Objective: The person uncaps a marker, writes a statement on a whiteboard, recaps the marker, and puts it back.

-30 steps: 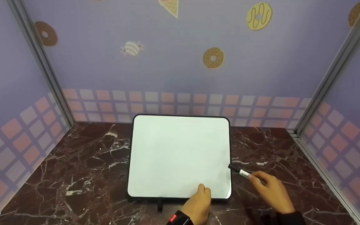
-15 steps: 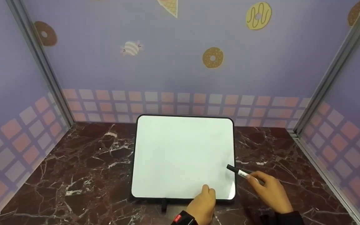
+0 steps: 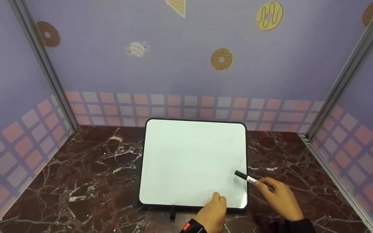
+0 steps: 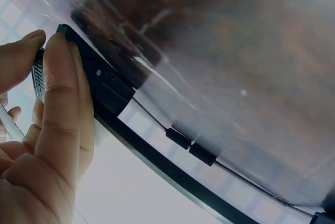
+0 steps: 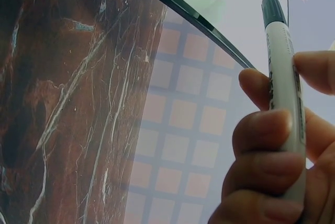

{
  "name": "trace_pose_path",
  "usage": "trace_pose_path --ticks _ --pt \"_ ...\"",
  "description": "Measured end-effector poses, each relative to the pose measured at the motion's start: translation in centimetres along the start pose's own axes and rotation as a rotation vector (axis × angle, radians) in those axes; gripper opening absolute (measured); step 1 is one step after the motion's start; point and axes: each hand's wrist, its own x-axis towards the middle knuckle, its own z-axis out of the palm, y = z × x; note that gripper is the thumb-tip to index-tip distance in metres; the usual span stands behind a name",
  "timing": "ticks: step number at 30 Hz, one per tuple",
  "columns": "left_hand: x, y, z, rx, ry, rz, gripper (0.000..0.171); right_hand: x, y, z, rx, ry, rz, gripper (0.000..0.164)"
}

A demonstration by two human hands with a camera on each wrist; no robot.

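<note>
The place can be classed as a small booth walled on three sides; whether it is housed in a lab, a workshop or an office cannot be determined. A tabletop, finished in dark red-brown marble pattern with white veins, is enclosed by a far wall, a left wall and a right wall. The far corners are framed by a left metal post and a right metal post. The far wall is decorated on lilac with doughnuts, a striped sweet, a cone and, along its base, pink and pale squares.
</note>
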Motion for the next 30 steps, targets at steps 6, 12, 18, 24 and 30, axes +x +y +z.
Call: trace_pose_path --ticks 6,12,18,24,30 --pt "0.2 0.4 0.0 0.010 -0.045 -0.024 0.038 0.0 0.0 0.0 0.000 -0.009 -0.001 0.032" --pt "0.3 0.6 -0.1 0.021 -0.048 -0.055 0.034 0.0 -0.1 0.1 -0.003 -0.008 -0.007 0.032" --pt "0.0 0.7 -0.6 -0.008 -0.075 -0.083 0.034 0.1 -0.2 0.3 -0.010 -0.015 0.002 0.034" --pt "-0.8 0.2 -1.7 -0.025 -0.091 -0.064 0.033 0.0 -0.2 0.5 -0.008 -0.026 0.012 0.033" --pt "-2.2 -1.1 -3.5 0.088 0.070 -0.018 0.038 0.0 -0.3 0.9 0.001 -0.021 -0.004 0.031"
